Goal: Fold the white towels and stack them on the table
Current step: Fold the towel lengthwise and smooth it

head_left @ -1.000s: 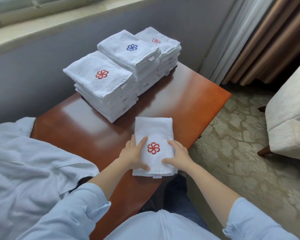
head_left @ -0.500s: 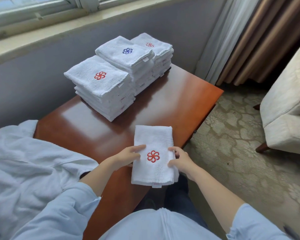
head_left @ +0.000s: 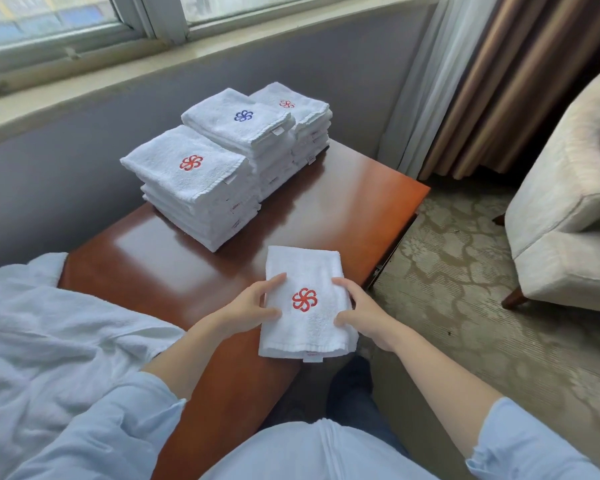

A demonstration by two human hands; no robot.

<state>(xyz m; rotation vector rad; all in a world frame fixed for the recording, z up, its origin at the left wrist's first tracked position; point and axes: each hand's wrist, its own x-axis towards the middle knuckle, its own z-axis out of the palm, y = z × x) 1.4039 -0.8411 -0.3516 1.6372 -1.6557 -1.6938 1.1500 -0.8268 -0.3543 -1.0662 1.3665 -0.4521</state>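
A folded white towel (head_left: 305,271) with a red flower emblem is held just above the near edge of the wooden table (head_left: 343,209). My left hand (head_left: 250,308) grips its left side, thumb on top. My right hand (head_left: 362,313) grips its right side the same way. Three stacks of folded towels stand at the far end of the table: the nearest stack (head_left: 194,188) has a red emblem on top, the middle stack (head_left: 246,133) a blue one, and the far stack (head_left: 302,112) a red one.
A heap of unfolded white towels (head_left: 49,334) lies to my left, over the table's left end. A beige armchair (head_left: 565,216) stands on the patterned carpet at the right. Curtains (head_left: 492,81) hang beyond the table, with a window sill (head_left: 153,67) along the wall.
Both hands went from pressing flat on the folded towel to gripping its sides, and its near end has lifted off the table.
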